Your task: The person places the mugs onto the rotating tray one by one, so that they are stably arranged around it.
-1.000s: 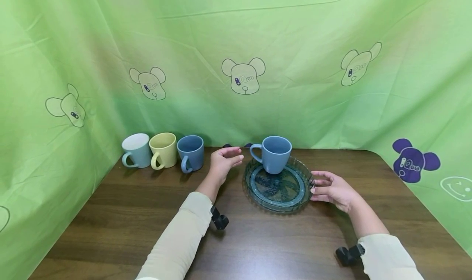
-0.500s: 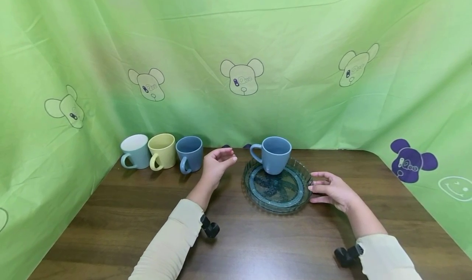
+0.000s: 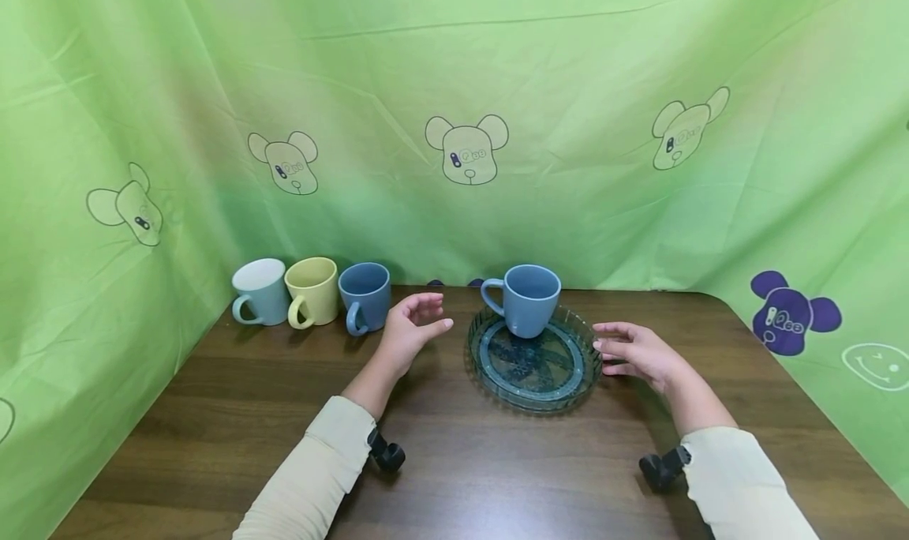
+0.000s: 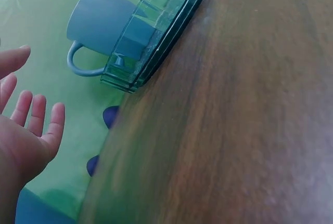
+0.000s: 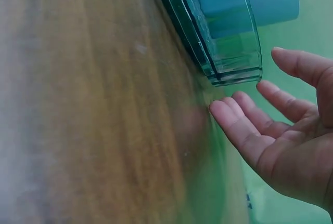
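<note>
Currently, one blue mug (image 3: 525,298) is seated on the glass plate (image 3: 534,388); three mugs (image 3: 312,291) are lined up left of it. Both hands, left hand (image 3: 408,328) and right hand (image 3: 634,352), are held open beside the plate, nothing gripped.

4 mugs (image 3: 525,299), 1 glass plate (image 3: 534,386), 2 hands (image 3: 408,327), 1 table (image 3: 497,469).
</note>
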Tool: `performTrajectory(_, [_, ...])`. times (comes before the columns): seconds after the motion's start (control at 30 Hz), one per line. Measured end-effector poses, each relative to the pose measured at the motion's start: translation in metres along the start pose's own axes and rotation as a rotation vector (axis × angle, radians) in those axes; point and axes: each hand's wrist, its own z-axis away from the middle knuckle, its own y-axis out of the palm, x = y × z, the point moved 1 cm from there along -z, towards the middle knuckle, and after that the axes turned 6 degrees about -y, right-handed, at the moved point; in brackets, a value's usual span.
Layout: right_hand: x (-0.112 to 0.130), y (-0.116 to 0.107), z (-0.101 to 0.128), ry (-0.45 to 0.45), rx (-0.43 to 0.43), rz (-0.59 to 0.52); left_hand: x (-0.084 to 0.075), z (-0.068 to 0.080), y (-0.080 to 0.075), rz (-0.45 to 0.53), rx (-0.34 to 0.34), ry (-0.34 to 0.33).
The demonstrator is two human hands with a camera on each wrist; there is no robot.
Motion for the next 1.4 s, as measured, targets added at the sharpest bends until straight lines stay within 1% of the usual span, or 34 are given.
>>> performTrajectory(0.2, [0.003, -0.004, -0.008, -0.013, 0.019, 0.051, -0.003, 0.009, -0.005, -0.006, 0.054, 0.019])
performTrajectory(0.37, [0.005, -0.006, -0.012, -0.021, 0.048, 0.062, -0.004, 0.016, -0.011, -0.029, 0.073, -0.005])
performTrajectory(0.53, [0.000, -0.008, -0.018, -0.021, 0.075, 0.042, -0.003, 0.020, -0.019, -0.053, 0.085, -0.038])
performTrajectory(0.77, [-0.007, -0.010, -0.021, -0.023, 0.116, -0.010, -0.004, 0.030, -0.027, -0.042, 0.092, -0.031])
performTrajectory(0.9, [-0.005, -0.009, -0.019, -0.024, 0.119, -0.017, -0.004, 0.035, -0.032, -0.013, 0.101, -0.028])
performTrajectory(1.1, [-0.004, -0.007, -0.014, -0.029, 0.107, -0.047, -0.005, 0.041, -0.041, -0.015, 0.092, -0.016])
performTrajectory(1.23, [-0.005, -0.006, -0.011, -0.033, 0.093, -0.044, -0.007, 0.045, -0.048, -0.013, 0.091, -0.021])
performTrajectory(1.4, [-0.006, -0.004, -0.009, -0.028, 0.077, -0.036, -0.009, 0.051, -0.055, 0.013, 0.084, -0.020])
